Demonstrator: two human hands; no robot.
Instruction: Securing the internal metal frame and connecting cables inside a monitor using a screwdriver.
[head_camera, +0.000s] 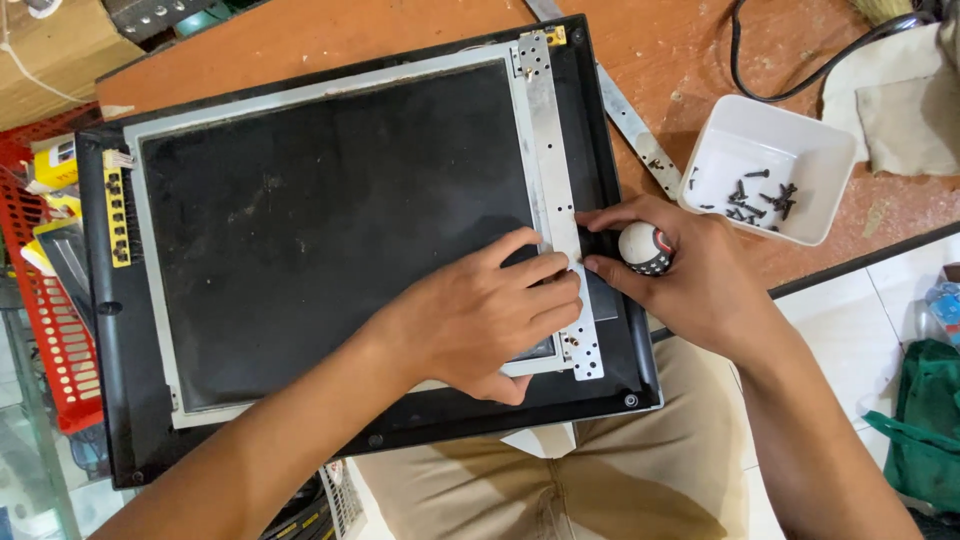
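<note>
Khaki trousers (600, 480) filled the bottom centre of the frame, their cloth soft and creased, with the near edge of a dismantled flat monitor (330, 250) lying just above them. That monitor was a wide black plastic frame around a dull, dusty dark panel, bordered by thin grey metal. Down its right side ran a long perforated metal strip (556, 180), flat and silvery, with small round holes along it.

Both hands met at the lower part of that strip, right of centre. Left hand (480, 315) lay palm down on the panel's lower right corner, fingers stretched flat and close together, their tips pressing the strip's edge; it gripped nothing. Right hand (690, 275) was curled around a screwdriver (645, 248) with a rounded white, black and red handle, thumb and forefinger reaching onto the strip beside the left fingertips.

At the upper right, on the reddish-brown wooden desk (400, 30), stood a square white plastic tray (765, 165) holding loose black screws (760, 200). A red mesh basket (45, 300) showed at the left edge.
</note>
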